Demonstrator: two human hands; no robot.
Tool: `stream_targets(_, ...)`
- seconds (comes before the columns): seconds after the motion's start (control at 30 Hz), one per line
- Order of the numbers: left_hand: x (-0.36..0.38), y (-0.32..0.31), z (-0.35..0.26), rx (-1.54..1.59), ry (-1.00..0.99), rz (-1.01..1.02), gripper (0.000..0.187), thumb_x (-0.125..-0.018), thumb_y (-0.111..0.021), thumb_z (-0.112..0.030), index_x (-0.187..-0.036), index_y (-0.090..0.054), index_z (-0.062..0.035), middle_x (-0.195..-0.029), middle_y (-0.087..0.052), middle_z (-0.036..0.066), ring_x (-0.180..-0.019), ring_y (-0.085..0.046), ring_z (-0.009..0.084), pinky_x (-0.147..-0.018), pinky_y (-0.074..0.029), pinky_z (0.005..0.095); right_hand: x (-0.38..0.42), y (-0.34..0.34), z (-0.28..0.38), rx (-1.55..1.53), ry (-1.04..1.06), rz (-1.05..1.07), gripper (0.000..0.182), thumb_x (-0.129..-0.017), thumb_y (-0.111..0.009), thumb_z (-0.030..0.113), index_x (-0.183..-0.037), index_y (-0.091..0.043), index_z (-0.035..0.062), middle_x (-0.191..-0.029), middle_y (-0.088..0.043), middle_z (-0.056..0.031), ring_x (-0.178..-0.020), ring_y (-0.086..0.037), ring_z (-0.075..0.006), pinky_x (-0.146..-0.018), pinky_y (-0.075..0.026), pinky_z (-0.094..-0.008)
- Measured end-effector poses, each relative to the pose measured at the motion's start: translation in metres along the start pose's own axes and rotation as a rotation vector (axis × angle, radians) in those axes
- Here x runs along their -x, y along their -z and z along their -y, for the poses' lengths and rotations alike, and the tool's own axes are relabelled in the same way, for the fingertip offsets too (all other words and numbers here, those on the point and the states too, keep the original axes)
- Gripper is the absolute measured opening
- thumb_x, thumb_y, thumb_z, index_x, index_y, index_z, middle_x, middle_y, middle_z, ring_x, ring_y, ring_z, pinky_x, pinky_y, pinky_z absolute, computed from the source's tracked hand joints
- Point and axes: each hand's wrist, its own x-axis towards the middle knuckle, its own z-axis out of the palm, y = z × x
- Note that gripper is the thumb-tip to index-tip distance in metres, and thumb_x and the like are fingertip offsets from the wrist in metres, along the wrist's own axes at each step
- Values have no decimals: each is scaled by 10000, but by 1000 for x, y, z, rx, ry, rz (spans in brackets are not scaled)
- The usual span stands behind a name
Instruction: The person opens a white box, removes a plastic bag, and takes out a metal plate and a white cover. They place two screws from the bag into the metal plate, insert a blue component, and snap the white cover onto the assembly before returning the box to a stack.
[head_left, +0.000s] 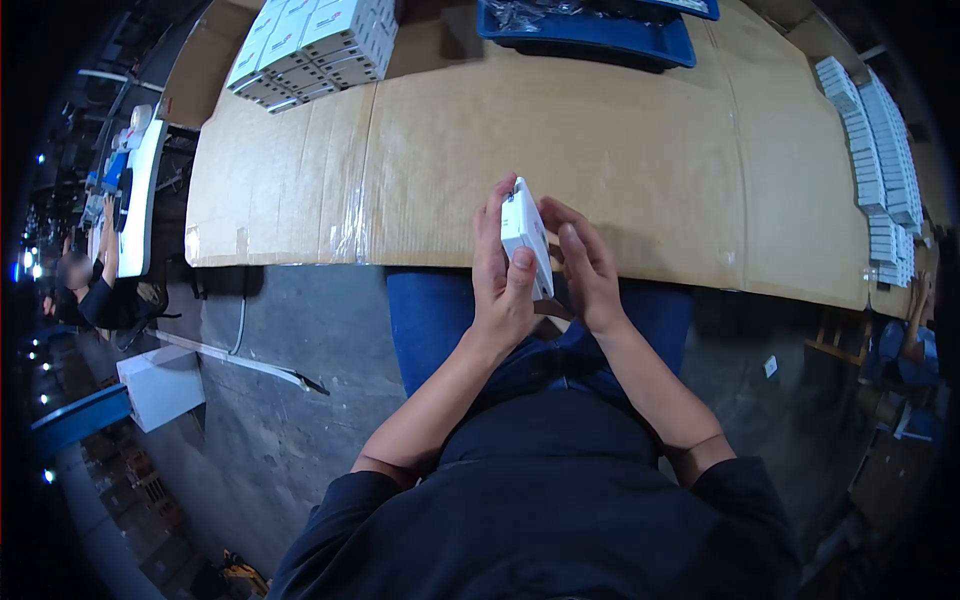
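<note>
A small white box (523,222) is held up on edge, tilted, above the near edge of the cardboard-covered table (600,150). My left hand (497,280) grips it from the left, with the thumb on its near face and the fingers behind. Close to the box's right side, my right hand (592,275) has its fingers partly spread and curved. There seems to be a gap between that hand and the box. The underside of the box and its far face are hidden.
Stacked white boxes (315,45) stand at the back left, and blue trays (600,40) holding clear plastic lie at the back. More white boxes (885,150) line the right edge. Other people (100,290) sit at far left and far right.
</note>
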Motion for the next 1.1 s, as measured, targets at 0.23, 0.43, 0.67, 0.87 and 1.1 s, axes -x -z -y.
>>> stream_targets(0.23, -5, 0, 2, -276, -226, 36, 957, -989, -498, -692, -1533, -365, 83, -1445, -444, 262, -1346, -432, 364, -1134, -335, 467, 1, 10, 2, -412, -553, 153, 578, -1053, -518, 567, -1299, -622, 55, -1208, -676, -78, -1135, -634, -186, -1001, -495, -391)
stream_targets(0.43, -4, 1, 3, -311, -247, 67, 978, -965, -530, -712, -1525, -392, 77, -1434, -447, 271, -1325, -455, 369, -1109, -368, 468, 2, 12, -1, -495, -552, 222, 639, -1045, -479, 607, -1328, -596, 47, -1239, -662, -88, -1159, -632, -197, -1035, -482, -410)
stream_targets(0.67, -2, 0, 5, -309, -220, 118, 965, -961, -556, -691, -1528, -394, 73, -1446, -437, 268, -1318, -469, 367, -1094, -386, 466, 2, 20, -4, -450, -520, 248, 641, -1039, -490, 601, -1316, -600, 34, -1219, -666, -99, -1151, -639, -211, -1008, -514, -423)
stream_targets(0.87, -3, 3, 8, -270, -194, 111, 898, -968, -599, -576, -1542, -367, 74, -1486, -422, 268, -1385, -441, 362, -1144, -358, 470, -6, 32, -18, -454, -541, 209, 556, -1051, -537, 544, -1297, -608, 50, -1161, -672, -78, -1003, -678, -168, -856, -560, -354)
stream_targets(1.1, -2, 10, 25, -323, -197, 135, 1014, -898, -678, -555, -1594, -247, 42, -1529, -396, 249, -1415, -428, 367, -1190, -325, 481, 5, 3, 18, -294, -371, -137, 450, -1054, -629, 360, -1365, -581, 40, -1158, -648, -68, -988, -657, -132, -821, -545, -291)
